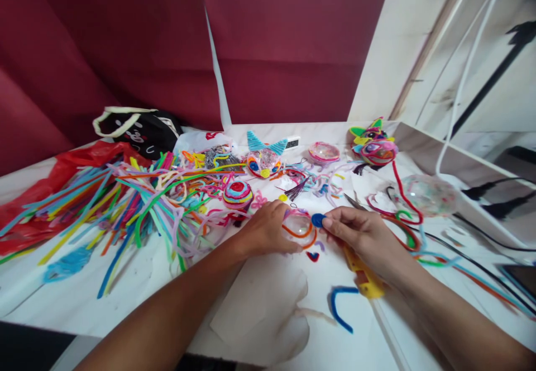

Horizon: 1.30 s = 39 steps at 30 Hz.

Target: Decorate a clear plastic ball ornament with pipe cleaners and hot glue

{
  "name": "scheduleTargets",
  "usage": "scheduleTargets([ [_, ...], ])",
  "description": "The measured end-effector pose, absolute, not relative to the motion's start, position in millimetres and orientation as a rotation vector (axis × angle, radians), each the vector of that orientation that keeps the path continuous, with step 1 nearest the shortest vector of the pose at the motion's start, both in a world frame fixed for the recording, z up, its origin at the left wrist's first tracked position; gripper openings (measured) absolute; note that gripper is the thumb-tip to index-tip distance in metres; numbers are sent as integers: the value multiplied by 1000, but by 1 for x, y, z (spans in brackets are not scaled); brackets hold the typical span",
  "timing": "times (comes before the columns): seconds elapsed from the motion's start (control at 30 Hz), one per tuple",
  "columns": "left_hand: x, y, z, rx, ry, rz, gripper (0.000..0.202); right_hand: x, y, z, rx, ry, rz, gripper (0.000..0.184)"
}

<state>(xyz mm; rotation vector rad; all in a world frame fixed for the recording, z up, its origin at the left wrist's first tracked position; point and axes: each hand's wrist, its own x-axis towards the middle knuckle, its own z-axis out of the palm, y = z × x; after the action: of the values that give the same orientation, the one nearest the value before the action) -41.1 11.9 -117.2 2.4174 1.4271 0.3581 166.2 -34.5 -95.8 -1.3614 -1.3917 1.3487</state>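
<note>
My left hand [266, 228] is closed round a clear plastic dome [298, 227] wrapped with orange and pink pipe cleaner, holding it on the white table [138, 270]. My right hand [362, 236] pinches a small blue coiled pipe-cleaner disc [317, 220] against the dome's right side. A yellow glue gun [363, 276] lies under my right wrist. A bent blue pipe cleaner [340, 304] and a tiny red-and-blue piece [312, 256] lie just in front of the dome.
A big heap of coloured pipe cleaners [125, 203] covers the left side. Finished decorated balls [238, 193], a cat-eared one [263, 161] and another [374, 147] stand at the back. A clear ball [427, 195], a black bag [138, 128], red plastic [46, 192] and white paper [259, 304] lie around.
</note>
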Motion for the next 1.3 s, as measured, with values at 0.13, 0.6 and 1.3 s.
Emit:
scheduleTargets([
  [0.13,-37,9,-115,2448,1393,423,66,165,-37,-93,-1397,-1379,1343,35],
  [0.6,-34,1,-106,2208,1169,543,73,166,-40,-91,-1372,-1439,1306,33],
  [1.3,-50,14,-115,1423,680,495,68,156,-61,-106,-1143,-2178,596,20],
])
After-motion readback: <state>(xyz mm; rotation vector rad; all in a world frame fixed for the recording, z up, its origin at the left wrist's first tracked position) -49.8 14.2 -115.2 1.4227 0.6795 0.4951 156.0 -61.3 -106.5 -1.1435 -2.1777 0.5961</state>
